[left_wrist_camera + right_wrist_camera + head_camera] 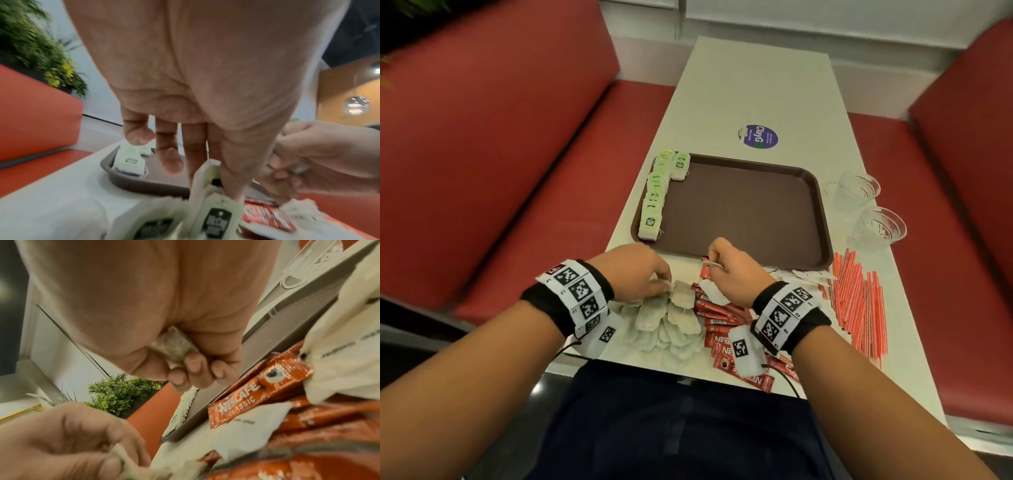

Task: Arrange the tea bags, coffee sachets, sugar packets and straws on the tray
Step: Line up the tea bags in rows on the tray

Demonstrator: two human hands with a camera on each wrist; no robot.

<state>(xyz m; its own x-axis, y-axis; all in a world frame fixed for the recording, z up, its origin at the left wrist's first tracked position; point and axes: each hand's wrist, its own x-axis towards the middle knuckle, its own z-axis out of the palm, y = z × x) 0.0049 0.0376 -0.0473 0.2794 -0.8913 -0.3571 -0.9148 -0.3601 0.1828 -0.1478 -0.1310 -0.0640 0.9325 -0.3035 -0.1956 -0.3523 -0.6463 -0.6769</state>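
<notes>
My right hand point(144, 308) has its fingers curled into the palm around a crumpled tea bag point(174, 347); only a small wedge of it shows between the fingertips and the palm in the right wrist view, and from the head view I see just a thin pale sliver at the thumb. My left hand point(635, 270) reaches down into the loose tea bags point(671, 322), thumb and forefinger pinching one at the top of the heap; the left wrist view is blurred there, so I can make out the pinched bag's dark label but not read it. The other left fingers hang straight, clear of the pile.

The heap lies on the table point(756, 85) just under both hands, at the near edge. Red coffee sachets point(719, 318) spread beside it, partly hidden under my right wrist band. White sugar packets point(804, 275) lie beyond the right hand, mostly covered by it. The striped straws point(859, 301) lie in a loose bunch at the far right.

The brown tray point(750, 205) sits just beyond my knuckles. A row of green-labelled tea bags point(655, 195) runs along its left edge. Two glass cups point(866, 209) stand to the tray's right, and a purple sticker point(758, 137) lies beyond it.
</notes>
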